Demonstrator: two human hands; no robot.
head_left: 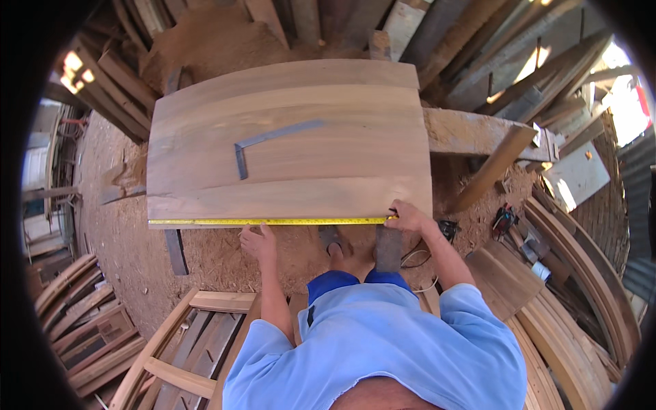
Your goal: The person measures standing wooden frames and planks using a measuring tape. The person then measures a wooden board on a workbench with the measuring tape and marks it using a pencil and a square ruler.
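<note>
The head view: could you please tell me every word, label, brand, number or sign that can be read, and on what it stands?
No text can be read.
Yellow tape measure: its markings are too small to read.
Metal square: any markings are too small to make out.

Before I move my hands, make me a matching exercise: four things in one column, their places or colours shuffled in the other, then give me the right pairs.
Things
1. Tape measure
2. Metal square
3. Left hand
4. Right hand

Places or colours
A. At the right end of the yellow strip
B. Grey, lying on top of the wooden board
C. Near the middle of the yellow strip
D. Yellow, stretched along the near edge of the board

Right pairs: 1-D, 2-B, 3-C, 4-A
</note>
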